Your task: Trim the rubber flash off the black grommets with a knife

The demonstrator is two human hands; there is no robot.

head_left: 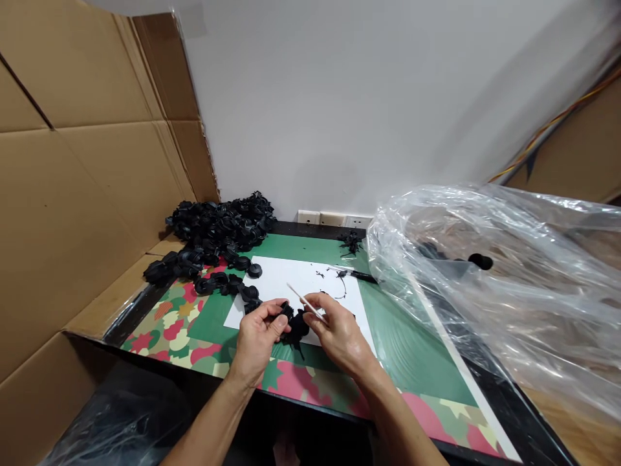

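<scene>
Over the near part of a white sheet [276, 277], my left hand [256, 336] pinches a black ribbed rubber-like piece [297, 327] between thumb and fingers. Ragged black bits hang from its lower side. My right hand [334, 327] is closed around a thin pale stick [313, 306], which points up and left. The fingers of that hand also touch the right side of the black piece. A string of round ribbed black parts [220, 282] runs from the left to beside my left hand. What the stick's hidden end touches cannot be made out.
A heap of black parts [223, 220] lies at the back left, beside a cardboard wall [97, 155]. Black scraps [350, 242] and a black pen-like tool [363, 276] lie further back. A clear plastic bag [485, 285] covers the right side of the green mat [412, 336].
</scene>
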